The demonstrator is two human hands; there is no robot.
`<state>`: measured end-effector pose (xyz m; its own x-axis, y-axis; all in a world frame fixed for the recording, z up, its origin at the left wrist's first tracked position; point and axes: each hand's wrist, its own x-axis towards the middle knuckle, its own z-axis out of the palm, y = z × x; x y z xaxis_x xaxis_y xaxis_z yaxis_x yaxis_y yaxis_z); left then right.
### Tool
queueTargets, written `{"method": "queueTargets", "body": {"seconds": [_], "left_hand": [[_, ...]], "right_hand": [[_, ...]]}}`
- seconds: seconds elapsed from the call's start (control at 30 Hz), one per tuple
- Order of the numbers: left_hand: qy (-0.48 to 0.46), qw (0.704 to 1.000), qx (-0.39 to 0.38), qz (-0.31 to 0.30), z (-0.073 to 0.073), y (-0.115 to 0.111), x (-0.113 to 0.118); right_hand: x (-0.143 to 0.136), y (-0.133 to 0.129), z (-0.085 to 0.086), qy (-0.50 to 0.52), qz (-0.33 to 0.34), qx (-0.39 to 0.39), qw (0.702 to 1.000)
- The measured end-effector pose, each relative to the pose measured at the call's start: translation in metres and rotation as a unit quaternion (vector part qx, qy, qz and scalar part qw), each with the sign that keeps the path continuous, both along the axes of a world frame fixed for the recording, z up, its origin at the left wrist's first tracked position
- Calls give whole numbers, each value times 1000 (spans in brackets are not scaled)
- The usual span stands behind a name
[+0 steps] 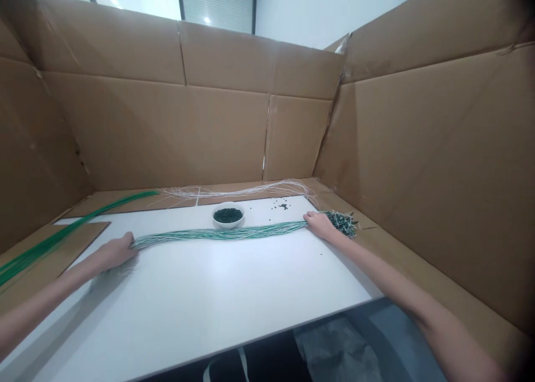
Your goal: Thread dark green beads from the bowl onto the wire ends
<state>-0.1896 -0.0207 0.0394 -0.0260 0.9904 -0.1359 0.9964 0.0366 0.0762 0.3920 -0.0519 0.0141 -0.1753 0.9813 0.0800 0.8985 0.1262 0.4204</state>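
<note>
A long bundle of thin green and white strands (225, 234) stretches sideways across the white board. My left hand (119, 251) is closed round its left end, where some loose ends trail below the fingers. Near the right end, my right hand (318, 225) grips the same bundle with fingers pressed together. Beyond that hand the bundle fans out into a tuft with dark green pieces (343, 224) on the strand ends. Just behind the middle of the bundle stands a white bowl (241, 221) filled with small dark green pieces (228, 215).
Green strands (45, 243) lie on cardboard at the left. White strands (234, 192) run along the back edge. A few dark bits (284, 206) are scattered on the white board (217, 298). Tall cardboard walls (167, 131) enclose the back and both sides.
</note>
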Motion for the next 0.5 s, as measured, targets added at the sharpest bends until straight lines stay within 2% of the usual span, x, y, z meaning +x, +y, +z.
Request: {"method": "queueTargets", "body": {"seconds": [0.17,0.37,0.43,0.5], "left_hand": [[70,996,-54,-27,6,-3,0],[56,987,-149,-16,23,-10,15],[60,988,-142,-15,31,-14,31],[55,995,-77,-28,43,-22,56]], "right_hand": [[-7,-4,15,10,31,-27,999],[-4,5,43,27,7,-149,989],[-8,6,48,30,-4,-170,985],[-20,-1,49,33,-12,-165,986]]}}
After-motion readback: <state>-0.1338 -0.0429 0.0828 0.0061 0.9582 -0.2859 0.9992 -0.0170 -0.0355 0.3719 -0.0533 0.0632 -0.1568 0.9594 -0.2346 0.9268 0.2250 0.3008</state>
